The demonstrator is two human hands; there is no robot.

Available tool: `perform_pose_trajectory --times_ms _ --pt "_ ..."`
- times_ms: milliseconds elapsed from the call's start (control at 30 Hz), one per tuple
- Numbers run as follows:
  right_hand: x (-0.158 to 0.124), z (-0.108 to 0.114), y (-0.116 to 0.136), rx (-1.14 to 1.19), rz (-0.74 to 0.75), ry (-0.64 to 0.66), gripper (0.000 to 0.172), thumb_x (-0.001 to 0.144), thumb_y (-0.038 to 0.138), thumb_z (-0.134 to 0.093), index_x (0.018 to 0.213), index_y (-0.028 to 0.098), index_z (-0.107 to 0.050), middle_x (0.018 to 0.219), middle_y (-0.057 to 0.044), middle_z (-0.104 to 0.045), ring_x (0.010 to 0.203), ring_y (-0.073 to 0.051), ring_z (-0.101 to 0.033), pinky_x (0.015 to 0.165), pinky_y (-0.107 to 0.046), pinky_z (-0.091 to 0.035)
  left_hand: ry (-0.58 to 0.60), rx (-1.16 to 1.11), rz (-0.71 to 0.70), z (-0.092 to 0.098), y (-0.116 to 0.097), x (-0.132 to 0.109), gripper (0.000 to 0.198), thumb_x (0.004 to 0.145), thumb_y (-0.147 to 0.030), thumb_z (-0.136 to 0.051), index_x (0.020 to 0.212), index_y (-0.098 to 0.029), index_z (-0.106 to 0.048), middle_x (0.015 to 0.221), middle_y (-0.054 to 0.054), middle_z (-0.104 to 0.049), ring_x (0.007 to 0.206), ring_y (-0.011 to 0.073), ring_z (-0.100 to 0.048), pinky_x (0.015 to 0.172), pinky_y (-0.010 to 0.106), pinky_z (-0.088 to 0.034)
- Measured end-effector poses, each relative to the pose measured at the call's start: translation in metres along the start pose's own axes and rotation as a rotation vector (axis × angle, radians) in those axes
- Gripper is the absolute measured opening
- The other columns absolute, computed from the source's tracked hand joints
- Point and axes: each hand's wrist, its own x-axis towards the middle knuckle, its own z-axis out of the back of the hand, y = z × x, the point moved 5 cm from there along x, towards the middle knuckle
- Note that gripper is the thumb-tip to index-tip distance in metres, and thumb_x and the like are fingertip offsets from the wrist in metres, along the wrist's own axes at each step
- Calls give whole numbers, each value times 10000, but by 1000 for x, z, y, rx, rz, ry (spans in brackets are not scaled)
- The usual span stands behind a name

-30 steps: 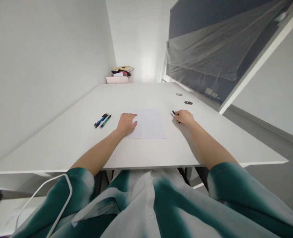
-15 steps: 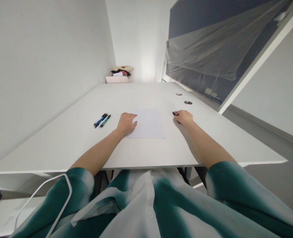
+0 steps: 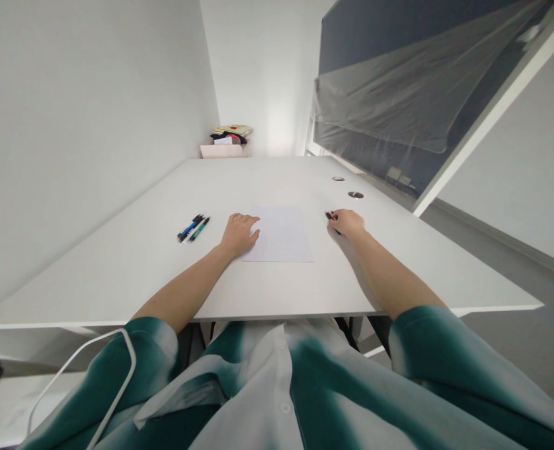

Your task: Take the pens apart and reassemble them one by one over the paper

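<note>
A plain white sheet of paper (image 3: 283,237) lies flat on the white table in front of me. My left hand (image 3: 240,234) rests on its left edge, with thumb and fingers apart and nothing held. Right of the sheet, my right hand (image 3: 348,222) is closed around a dark pen (image 3: 328,215), low at the tabletop. Only the ends of this pen show past the fingers. To the left of my left hand, several pens lie side by side, among them a blue pen (image 3: 191,227) and a green pen (image 3: 199,229).
The white table (image 3: 267,287) runs back to a pale bin (image 3: 221,150) heaped with things. Two round cable grommets, a nearer one (image 3: 356,195) and a farther one (image 3: 338,179), sit at its right side. A plastic-draped dark panel (image 3: 389,106) stands beyond. A white cable (image 3: 129,356) crosses my left sleeve.
My right hand with the pen has shifted very slightly to the left. The left hand, the paper and the other pens stay in place.
</note>
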Motion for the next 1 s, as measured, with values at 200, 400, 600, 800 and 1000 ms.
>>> perform_pose_trajectory --times_ms 200,400,600,800,1000 --pt "0 0 0 6 -10 10 301 822 260 -578 1075 236 -740 1087 -106 -726 970 -244 -681 755 -298 -499 3 -2 0 -2 1 0 370 874 -289 -530 1208 -170 -638 1149 123 -697 1099 292 -583 1048 491 -355" --pt "0 0 1 8 -6 9 301 820 255 -580 1073 226 -741 1089 -117 -726 974 -250 -678 750 -296 -492 18 -5 9 -3 2 0 370 875 -293 -525 1209 -185 -641 1156 126 -693 1111 301 -578 1045 509 -354" --pt "0 1 -1 10 -18 14 310 826 277 -563 1078 236 -739 1078 -102 -730 965 -247 -679 735 -299 -491 7 -1 5 -3 3 -1 365 878 -300 -524 1198 -175 -648 1148 120 -698 1102 294 -584 1048 494 -359" --pt "-4 9 5 20 5 -44 327 866 312 -509 1079 209 -735 1065 -121 -729 985 -261 -666 755 -314 -485 14 -10 26 -3 4 0 351 871 -300 -537 1178 -175 -654 1158 126 -693 1122 297 -580 1041 498 -379" --pt "-25 14 42 102 233 -137 378 913 302 -438 1145 171 -706 1142 -130 -690 1063 -258 -618 884 -329 -468 54 -68 111 -15 19 0 351 885 -336 -530 1160 -163 -663 1264 128 -650 1214 278 -545 1064 443 -409"
